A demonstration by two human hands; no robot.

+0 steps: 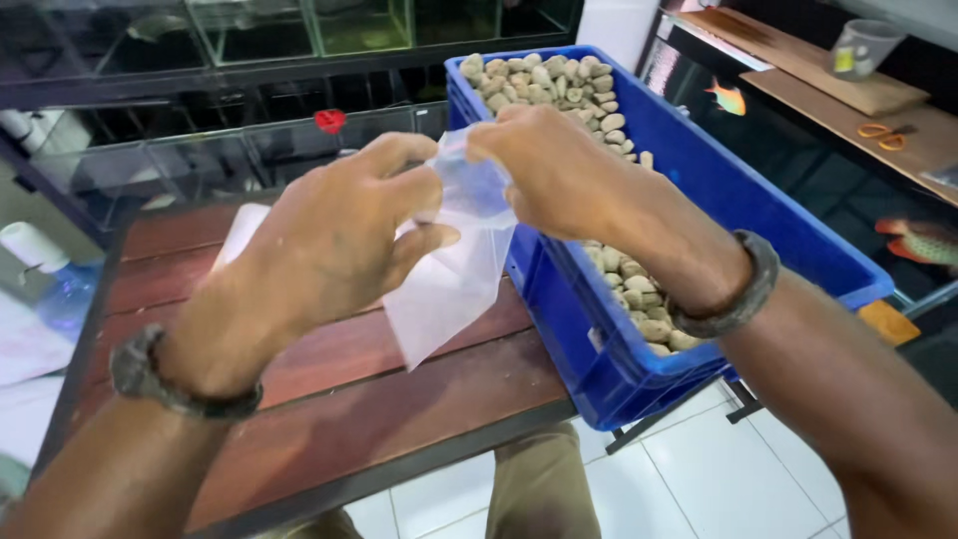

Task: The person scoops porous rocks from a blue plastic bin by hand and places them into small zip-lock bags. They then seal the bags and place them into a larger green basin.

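Nearest, the left hand [334,235] and right hand [554,165] each pinch the top edge of a small clear plastic bag [449,269], held above the reddish wooden slatted surface [339,379]. The fingertips hide the bag's mouth. Just beside it sits a blue plastic crate [718,190] of pale beige pebbles [559,85], partly covered by the right forearm. Beyond stand dim glass tanks [249,150].

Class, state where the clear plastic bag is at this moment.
In the head view, the clear plastic bag hangs mid-frame, pinched between the left hand and right hand, above the wooden table beside the blue crate.
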